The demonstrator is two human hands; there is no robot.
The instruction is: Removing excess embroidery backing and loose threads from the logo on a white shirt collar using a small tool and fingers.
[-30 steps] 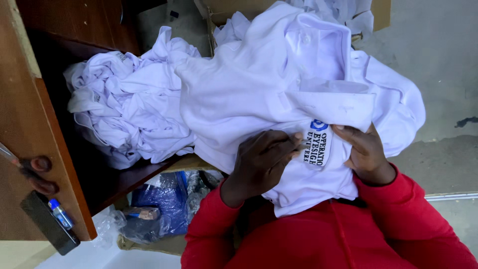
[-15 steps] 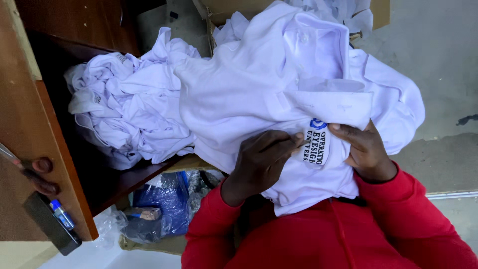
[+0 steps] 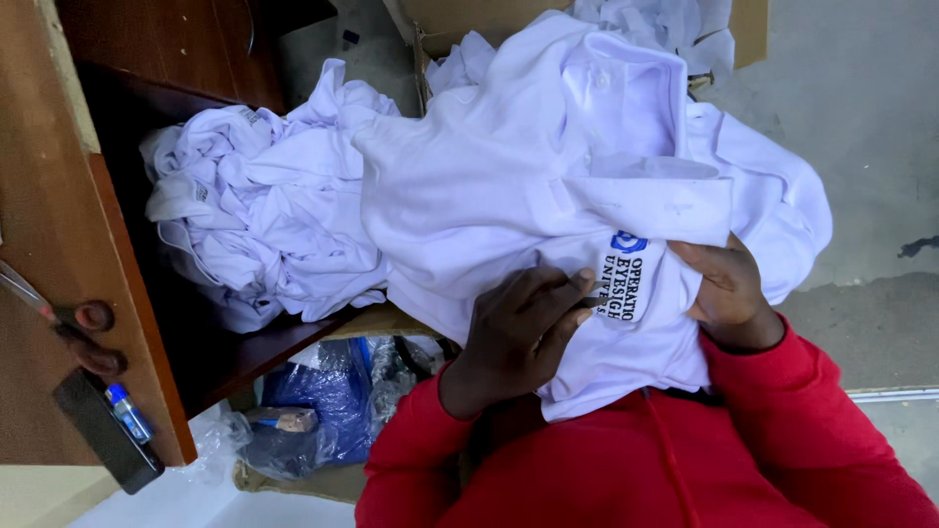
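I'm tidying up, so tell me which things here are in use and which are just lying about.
In use: white shirt, held by left hand and right hand.

Lying about: pile of white shirts, scissors, blue plastic bag, cardboard box.

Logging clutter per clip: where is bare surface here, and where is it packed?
Bare: grey floor right of the white shirt, and wooden tabletop above the scissors. Crowded: shirt pile fills the shelf, bags beneath; both hands grip the shirt.
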